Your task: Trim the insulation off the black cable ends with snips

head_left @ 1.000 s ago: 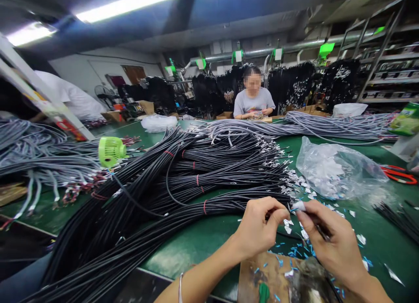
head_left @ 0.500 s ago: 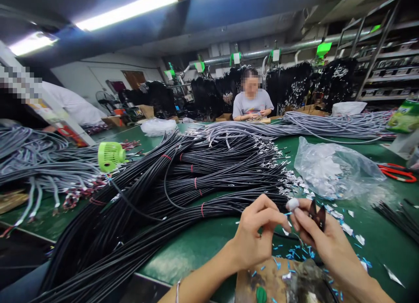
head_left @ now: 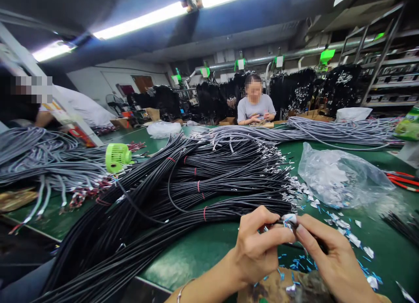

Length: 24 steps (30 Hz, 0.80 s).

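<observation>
My left hand point(head_left: 260, 242) is closed in a pinch on the end of a black cable, right of the bundled black cables point(head_left: 183, 181). Close against it, my right hand point(head_left: 330, 246) has its fingers pressed together on a dark tool, mostly hidden in the palm. White wrapping point(head_left: 289, 218) shows between the fingertips of both hands. Below the hands lies a worn board point(head_left: 278, 285), with small blue scraps point(head_left: 299, 263) around it.
Grey cables point(head_left: 327, 131) run across the back, with more at the left. A green fan point(head_left: 117, 158) stands at left. A plastic bag point(head_left: 343, 176) of scraps and red-handled tool point(head_left: 402, 180) are right. A person point(head_left: 257, 104) sits opposite.
My hands have come together at the cable end, and the dark tool's tips no longer point up from my right hand. The view has shifted slightly. The person opposite has moved their hands apart.
</observation>
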{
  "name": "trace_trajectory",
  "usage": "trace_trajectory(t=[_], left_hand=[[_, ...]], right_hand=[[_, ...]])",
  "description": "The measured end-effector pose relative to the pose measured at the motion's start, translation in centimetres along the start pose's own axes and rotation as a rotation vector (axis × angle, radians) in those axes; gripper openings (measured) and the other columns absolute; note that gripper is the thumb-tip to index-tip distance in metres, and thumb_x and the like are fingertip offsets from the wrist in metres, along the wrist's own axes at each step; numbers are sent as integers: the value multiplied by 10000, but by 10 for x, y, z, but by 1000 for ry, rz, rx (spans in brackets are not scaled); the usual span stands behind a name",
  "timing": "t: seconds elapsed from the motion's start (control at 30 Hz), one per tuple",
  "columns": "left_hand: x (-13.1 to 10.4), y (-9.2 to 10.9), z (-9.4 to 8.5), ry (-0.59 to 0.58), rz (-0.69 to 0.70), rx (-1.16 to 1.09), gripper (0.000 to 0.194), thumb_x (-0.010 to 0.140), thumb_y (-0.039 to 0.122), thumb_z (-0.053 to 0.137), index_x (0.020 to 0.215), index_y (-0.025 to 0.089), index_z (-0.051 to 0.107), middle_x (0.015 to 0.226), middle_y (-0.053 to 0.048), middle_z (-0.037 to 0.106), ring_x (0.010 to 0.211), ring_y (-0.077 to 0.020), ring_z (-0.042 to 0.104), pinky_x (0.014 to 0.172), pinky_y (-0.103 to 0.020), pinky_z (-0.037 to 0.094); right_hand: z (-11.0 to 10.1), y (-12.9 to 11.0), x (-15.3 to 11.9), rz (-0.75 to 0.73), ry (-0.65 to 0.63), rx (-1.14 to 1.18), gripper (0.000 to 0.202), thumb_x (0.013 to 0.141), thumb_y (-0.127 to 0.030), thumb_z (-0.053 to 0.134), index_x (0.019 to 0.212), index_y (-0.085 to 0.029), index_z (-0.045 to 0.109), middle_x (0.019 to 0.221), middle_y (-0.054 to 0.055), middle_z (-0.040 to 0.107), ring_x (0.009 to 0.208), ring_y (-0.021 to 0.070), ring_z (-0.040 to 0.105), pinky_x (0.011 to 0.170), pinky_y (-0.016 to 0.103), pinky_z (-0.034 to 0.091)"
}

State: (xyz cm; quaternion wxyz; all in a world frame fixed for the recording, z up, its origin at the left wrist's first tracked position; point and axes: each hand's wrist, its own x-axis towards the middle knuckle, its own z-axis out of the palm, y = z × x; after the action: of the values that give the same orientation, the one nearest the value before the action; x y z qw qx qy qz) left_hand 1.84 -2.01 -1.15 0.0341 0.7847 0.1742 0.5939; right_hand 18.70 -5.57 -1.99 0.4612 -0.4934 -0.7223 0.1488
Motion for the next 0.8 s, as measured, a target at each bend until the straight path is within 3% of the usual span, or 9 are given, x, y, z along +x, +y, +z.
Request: trace_trajectory(t=[0.2,0.33,0.43,0.53,0.6,0.7,0.8], left_hand=[[1,-1,0,15,75,77,282,794,21,444,802,186,673,777,-47,540,573,-99,486,514,-241,439],[-1,-3,2,2,111,126,286,815,18,450,897,190,663,791,-52,573,598,-111,519,528,-240,464],[0,-3,4,31,-54,78,231,811,70,567,1026,151,593,807,-55,621,664,-130,574,565,-235,503],[3,-2,4,92,-220,99,134,761,126,687,859,146,598,714,-25,639,639,-130,588,583,-233,502],[4,-1,3,69,-228,111,74,774,110,673,778,151,611,681,-17,656,622,-127,592,593,-232,490],[4,-1,1,9,-237,97,45,814,92,611,816,126,642,724,-51,681,644,-134,603,611,-235,481],[6,-1,-2,-80,-373,16,115,845,120,555,795,110,658,666,-46,642,578,-117,558,560,-227,442]], right_hand=[[1,-2,1,106,-14,45,336,859,-424,523,1002,-209,738,1005,82,733,930,240,690,770,316,580],[4,-2,1,137,84,27,367,835,-472,531,943,-202,754,967,95,740,861,255,709,776,375,579],[5,-2,1,115,161,-28,339,825,-455,555,916,-198,758,935,93,746,841,253,715,770,365,581],[4,-3,2,54,228,-74,330,834,-416,561,913,-160,753,920,115,747,796,238,722,720,312,596],[4,-4,2,7,273,-112,313,836,-393,566,899,-147,750,897,116,750,773,230,723,709,300,597],[5,-5,3,-58,315,-165,266,839,-354,573,876,-153,743,862,97,753,750,218,719,704,298,595],[6,-3,2,-127,323,-189,207,830,-304,593,877,-158,732,843,83,748,731,198,710,693,282,587]])
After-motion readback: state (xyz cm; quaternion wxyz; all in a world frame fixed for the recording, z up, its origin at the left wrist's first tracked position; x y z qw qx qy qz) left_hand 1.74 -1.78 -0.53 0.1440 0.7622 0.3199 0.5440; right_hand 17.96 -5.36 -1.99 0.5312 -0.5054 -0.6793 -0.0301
